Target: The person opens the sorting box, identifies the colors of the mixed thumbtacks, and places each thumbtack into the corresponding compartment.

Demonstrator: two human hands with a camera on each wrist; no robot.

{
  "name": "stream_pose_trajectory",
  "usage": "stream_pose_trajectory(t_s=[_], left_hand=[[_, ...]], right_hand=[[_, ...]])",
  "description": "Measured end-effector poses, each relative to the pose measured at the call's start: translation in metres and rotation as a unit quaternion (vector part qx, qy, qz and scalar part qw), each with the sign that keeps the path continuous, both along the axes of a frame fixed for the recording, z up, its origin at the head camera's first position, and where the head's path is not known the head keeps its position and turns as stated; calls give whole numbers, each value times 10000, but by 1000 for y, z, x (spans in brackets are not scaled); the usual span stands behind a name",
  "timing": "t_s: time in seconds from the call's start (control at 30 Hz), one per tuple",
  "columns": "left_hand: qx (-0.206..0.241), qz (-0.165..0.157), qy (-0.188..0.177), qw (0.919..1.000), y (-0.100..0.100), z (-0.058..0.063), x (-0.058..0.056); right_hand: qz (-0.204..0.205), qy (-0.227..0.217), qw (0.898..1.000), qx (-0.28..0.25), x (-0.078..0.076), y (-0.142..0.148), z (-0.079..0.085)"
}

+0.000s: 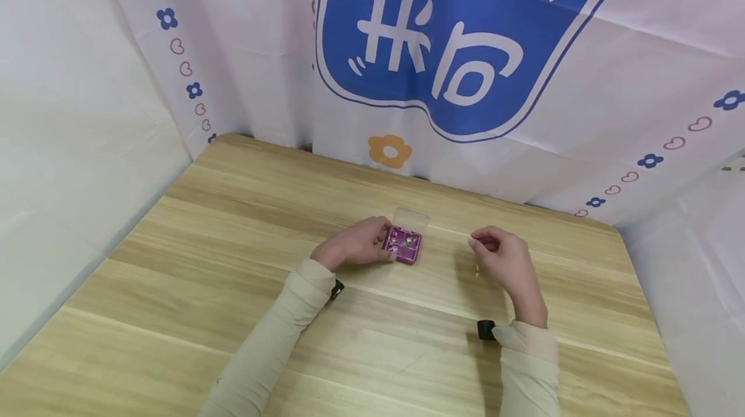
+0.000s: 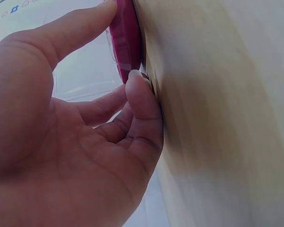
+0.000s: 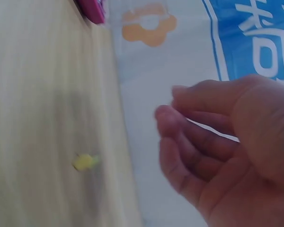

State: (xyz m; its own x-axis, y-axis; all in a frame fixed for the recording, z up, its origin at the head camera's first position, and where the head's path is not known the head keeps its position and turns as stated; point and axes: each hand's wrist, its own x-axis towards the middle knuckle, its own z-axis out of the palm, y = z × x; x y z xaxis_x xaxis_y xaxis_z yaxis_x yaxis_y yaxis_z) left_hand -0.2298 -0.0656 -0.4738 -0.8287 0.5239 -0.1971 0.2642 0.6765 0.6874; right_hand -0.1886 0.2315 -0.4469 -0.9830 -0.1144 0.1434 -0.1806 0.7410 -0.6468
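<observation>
A small purple compartment box sits on the table with its clear lid folded back. Several small pieces lie in its compartments. My left hand grips the box by its left side, thumb at the near corner; the left wrist view shows the thumb and fingertips on its purple edge. To the right, my right hand is raised over the table, thumb and forefinger tips brought together. I cannot tell whether they pinch something tiny. Below that hand, a small blurred yellow piece with a green end shows against the table.
The wood-grain table extends to a white cloth backdrop with a blue printed sign behind it. White sheets rise at the left and right sides. A dark band is at the right wrist.
</observation>
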Motion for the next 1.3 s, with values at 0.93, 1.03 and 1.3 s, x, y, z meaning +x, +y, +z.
stream_pose_trajectory(t_s=[0.93, 1.03, 1.3], left_hand=[[-119, -4, 52, 9999, 1, 1, -1], [-124, 0, 42, 9999, 2, 1, -2], [-182, 20, 32, 9998, 1, 2, -1]], right_hand=[[119, -1178, 9908, 663, 1, 19, -16], [115, -1179, 9909, 634, 1, 19, -17], [101, -1284, 9897, 631, 1, 19, -17]])
